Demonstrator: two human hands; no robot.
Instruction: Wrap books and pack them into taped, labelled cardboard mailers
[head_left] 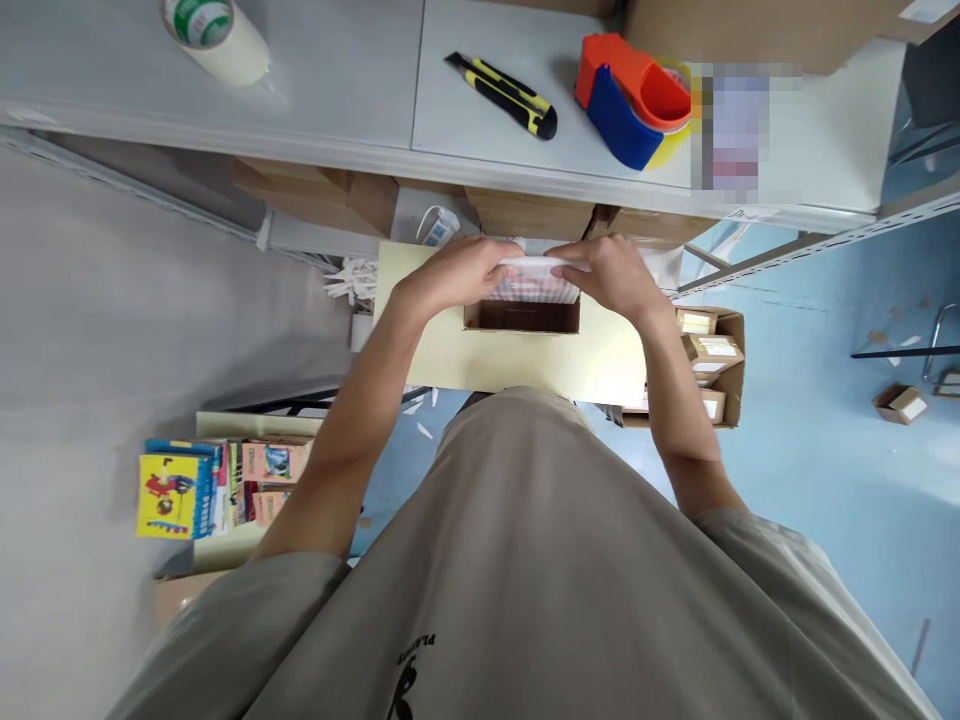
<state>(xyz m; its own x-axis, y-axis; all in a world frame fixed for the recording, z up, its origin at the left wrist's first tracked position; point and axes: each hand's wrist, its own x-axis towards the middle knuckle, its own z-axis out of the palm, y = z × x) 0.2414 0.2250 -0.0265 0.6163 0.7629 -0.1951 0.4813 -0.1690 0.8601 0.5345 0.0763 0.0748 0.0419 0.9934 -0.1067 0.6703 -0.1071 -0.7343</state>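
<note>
Carton point(523, 329) and striped package point(534, 287) look like the likeliest source of trouble. The package, white along its top edge, is gripped by both hands over the far part of the carton's opening: the left hand point(471, 268) pinches its left end, the right hand point(613, 275) its right end. It appears to span nearly the carton's width, so a slight skew could snag a corner on a side wall, and uneven lowering would be the probable cause. Pressing hard against a caught edge might bend the cardboard or push the carton along the table point(600, 360), since no hand steadies it. Fingertips could also get pinched between package and wall.

Above and beyond the carton, on the shelf point(337, 110), lies a cutter point(502, 95); whether its blade is out is hard to make out. It seems far enough away to pose little risk at present.

Much is hidden. The carton's far wall lies behind the package, its inside is dark, and I cannot tell how deep the package's lower edge reaches or whether anything lies beneath it. Some fingers disappear behind the package, and its print is too small to read. Beyond the carton to the right, next to the tape dispenser point(634, 100), a pixelated patch masks some item. Right of the carton, the forearm partly covers a larger box point(739, 375).
</note>
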